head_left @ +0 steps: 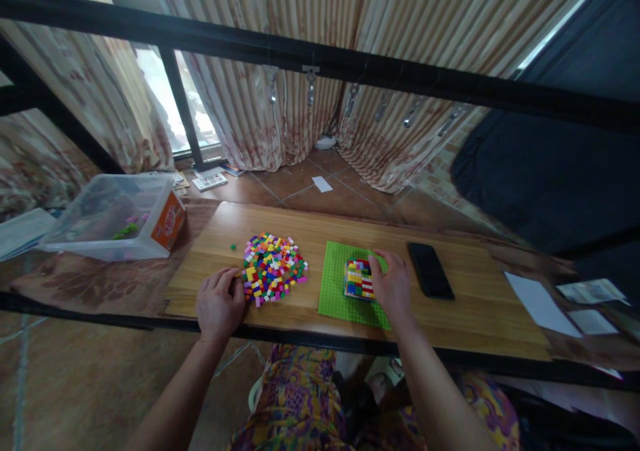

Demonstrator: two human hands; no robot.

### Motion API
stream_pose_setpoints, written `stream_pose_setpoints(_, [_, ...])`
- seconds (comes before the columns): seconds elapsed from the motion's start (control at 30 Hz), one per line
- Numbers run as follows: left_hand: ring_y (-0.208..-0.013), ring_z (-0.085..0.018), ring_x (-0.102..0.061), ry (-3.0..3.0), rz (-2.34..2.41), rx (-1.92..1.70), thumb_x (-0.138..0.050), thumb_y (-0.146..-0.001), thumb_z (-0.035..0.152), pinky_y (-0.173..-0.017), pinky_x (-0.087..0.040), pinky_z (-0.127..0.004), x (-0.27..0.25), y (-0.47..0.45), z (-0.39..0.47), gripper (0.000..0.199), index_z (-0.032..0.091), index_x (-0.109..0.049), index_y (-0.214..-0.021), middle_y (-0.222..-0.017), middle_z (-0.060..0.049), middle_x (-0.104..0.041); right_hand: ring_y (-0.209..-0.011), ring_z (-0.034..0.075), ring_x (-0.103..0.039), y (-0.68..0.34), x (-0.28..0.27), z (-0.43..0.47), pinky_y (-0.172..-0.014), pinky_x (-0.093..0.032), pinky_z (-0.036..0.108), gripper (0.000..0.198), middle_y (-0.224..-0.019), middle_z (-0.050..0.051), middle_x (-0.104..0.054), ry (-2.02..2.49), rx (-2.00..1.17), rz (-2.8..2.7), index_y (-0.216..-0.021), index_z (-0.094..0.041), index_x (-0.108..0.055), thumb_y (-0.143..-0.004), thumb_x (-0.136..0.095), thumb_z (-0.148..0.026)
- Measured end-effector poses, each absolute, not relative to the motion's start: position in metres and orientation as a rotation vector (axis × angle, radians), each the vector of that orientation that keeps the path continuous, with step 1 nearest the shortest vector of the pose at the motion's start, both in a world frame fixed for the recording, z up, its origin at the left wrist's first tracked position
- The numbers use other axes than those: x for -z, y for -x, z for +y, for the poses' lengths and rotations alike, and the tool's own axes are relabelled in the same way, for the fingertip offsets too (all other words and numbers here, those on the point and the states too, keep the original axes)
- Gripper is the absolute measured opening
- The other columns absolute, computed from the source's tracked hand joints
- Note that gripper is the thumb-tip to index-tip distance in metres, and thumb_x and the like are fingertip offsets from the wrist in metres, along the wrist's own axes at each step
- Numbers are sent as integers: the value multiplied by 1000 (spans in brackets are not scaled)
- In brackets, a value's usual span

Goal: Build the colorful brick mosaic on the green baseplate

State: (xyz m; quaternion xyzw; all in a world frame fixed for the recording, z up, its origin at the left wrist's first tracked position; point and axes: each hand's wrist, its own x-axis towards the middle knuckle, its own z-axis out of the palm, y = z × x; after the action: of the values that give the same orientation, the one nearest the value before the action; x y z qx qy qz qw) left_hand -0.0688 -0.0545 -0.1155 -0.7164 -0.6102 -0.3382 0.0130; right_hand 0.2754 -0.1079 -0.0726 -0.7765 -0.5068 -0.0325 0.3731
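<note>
A loose heap of small multicoloured building bricks [274, 270] lies on the wooden board. At its left edge rests my left hand [220, 303], fingers curled in; whatever they may hold is hidden. To the right of the heap is a green studded baseplate [333, 284]. On it stands a low, blocky build of stacked bricks [357, 280] with rows of red, white, yellow and blue on top. My right hand [394, 283] bends over the build's right side, thumb and fingers closed in against it. Any brick between those fingertips is too small to make out.
A black phone [431, 271] lies right of the baseplate on the wooden board [480, 304]. A clear plastic tub [115, 218] with an orange label stands at the left. One green piece [233, 246] sits apart from the heap. White papers [543, 304] lie at the right.
</note>
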Motion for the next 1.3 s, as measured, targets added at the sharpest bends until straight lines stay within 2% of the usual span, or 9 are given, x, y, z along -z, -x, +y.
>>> stream_pose_setpoints(0.17, [-98,-25,-61,2249,-1918,1061,-49,-87,28,-90,-47,-38,113,67,-55,24,19,-68,-99,-103,-9,-70,-105,28,-55,-275,84,-98,-95,-37,45,43,-109,16,-67,2073,-7,-1344,-103,-15,-69,-89,-44,-47])
stream_pose_setpoints(0.9, [-99,-25,-61,2241,-1943,1071,-50,-85,27,-90,-46,-37,113,67,-56,25,20,-69,-100,-104,-8,-70,-92,25,-64,-280,86,-99,-85,-46,39,48,-96,10,-71,1995,-339,-1293,-92,-19,-71,-90,-36,-52])
stream_pose_setpoints(1.07, [-99,-25,-60,2248,-1934,1079,-49,-85,27,-92,-45,-37,115,68,-56,26,20,-69,-100,-104,-8,-69,-92,26,-65,-289,80,-95,-85,-46,40,51,-92,10,-72,1999,-259,-1330,-89,-22,-71,-94,-29,-48])
stream_pose_setpoints(1.3, [-99,-25,-61,2247,-1955,1055,-50,-85,26,-91,-46,-38,113,66,-56,25,20,-69,-100,-105,-8,-70,-91,23,-63,-277,81,-87,-84,-44,36,42,-96,9,-72,2036,-258,-1545,-90,-21,-72,-91,-39,-48])
